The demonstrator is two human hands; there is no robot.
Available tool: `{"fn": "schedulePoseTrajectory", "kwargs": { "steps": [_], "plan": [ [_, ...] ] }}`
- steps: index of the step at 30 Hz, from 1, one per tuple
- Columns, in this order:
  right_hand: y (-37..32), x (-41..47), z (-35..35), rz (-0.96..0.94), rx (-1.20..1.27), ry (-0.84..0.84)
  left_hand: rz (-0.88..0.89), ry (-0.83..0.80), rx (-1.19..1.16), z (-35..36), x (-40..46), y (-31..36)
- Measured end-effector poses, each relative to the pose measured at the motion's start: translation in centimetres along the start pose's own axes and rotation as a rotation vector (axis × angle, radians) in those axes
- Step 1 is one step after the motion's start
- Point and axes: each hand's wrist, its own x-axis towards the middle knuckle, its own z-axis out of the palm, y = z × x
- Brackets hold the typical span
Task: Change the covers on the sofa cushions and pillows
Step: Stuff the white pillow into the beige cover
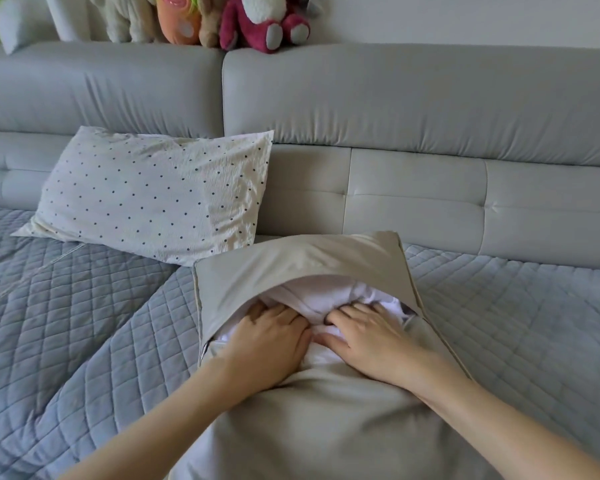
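Both hands press flat into the open mouth of the beige cushion cover (291, 268): the left hand (274, 336) and the right hand (368, 336) lie side by side, nearly touching, palms down, with the fingers extended onto the white cushion insert (321, 297). Neither grip closes around anything; the fingers lie mostly straight against the white fabric, and the fingertips of the left hand sit just under the raised upper flap of the cover. Surrounding items, in descending size: the grey sofa (413, 109) fills the background, its padded backrest running the full width of the view; a blue-grey quilted throw (84, 323) covers the seat on both sides of the work area. A white pillow with dark dots (153, 192) leans against the backrest to the left, its lower corner touching or just beside the far left corner of the beige cover. A row of plush toys (257, 26) sits on top of the backrest, well apart from the hands. The insert lies partly inside the cover, bunched at the opening directly beneath both hands, while the near part of the cover drapes toward the person, under the forearms. A zipper pull (204, 348) shows at the left end of the opening, beside the left wrist.
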Motion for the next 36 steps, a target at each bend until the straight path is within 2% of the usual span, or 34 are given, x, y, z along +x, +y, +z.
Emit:
{"fn": "schedulePoseTrajectory", "kwargs": {
  "steps": [3,5,6,8,10,13,16,17,19,23,26,27,28,30,32,35,36],
  "plan": [
    [0.0,0.0,-1.0,-0.106,-0.033,0.351,-0.059,0.164,-0.073,-1.9,0.2,0.7],
    [0.0,0.8,-1.8,-0.148,-0.02,0.46,-0.078,0.225,-0.088,-2.8,0.6,0.9],
    [-0.1,1.2,-2.3,-0.137,-0.001,0.444,-0.078,0.219,-0.073,-2.7,0.8,0.8],
    [-0.2,2.1,-2.9,-0.028,0.032,0.279,-0.141,0.125,-0.093,-2.4,1.3,0.4],
    [0.7,3.1,-2.6,0.097,0.041,0.008,-0.23,0.001,-0.14,-1.3,2.0,-0.3],
    [2.6,5.5,-0.7,0.226,0.154,-0.31,-0.228,-0.17,-0.125,0.4,3.8,-0.9],
    [4.4,8.8,1.5,0.251,0.306,-0.588,-0.259,-0.546,-0.137,1.5,6.0,-2.0],
    [4.6,9.4,2.0,0.264,0.334,-0.651,-0.259,-0.597,-0.151,2.2,6.4,-2.2],
    [4.6,9.6,2.4,0.272,0.32,-0.718,-0.21,-0.589,-0.082,3.6,5.9,-2.4],
    [3.3,8.3,2.3,0.216,0.246,-0.65,-0.134,-0.418,-0.099,3.1,4.2,-1.8],
    [2.0,6.8,1.4,0.234,0.318,-0.699,-0.098,-0.591,-0.07,1.7,3.9,-1.2],
    [1.7,6.2,1.4,0.246,0.315,-0.693,-0.091,-0.64,-0.094,1.2,3.9,-0.9],
    [1.6,5.7,1.4,0.243,0.288,-0.637,-0.096,-0.605,-0.13,0.9,3.6,-0.8],
    [1.5,4.7,1.3,0.222,0.21,-0.414,-0.045,-0.33,-0.065,0.8,3.0,-1.0],
    [1.7,3.4,1.3,0.189,0.22,-0.171,-0.114,-0.261,-0.16,0.3,2.0,-1.0],
    [1.3,1.4,0.3,0.104,0.329,0.072,-0.194,-0.137,-0.252,-1.1,1.1,-0.1],
    [1.3,0.9,-0.2,0.047,0.358,0.163,-0.182,-0.152,-0.245,-1.7,0.8,0.0]
  ]
}}
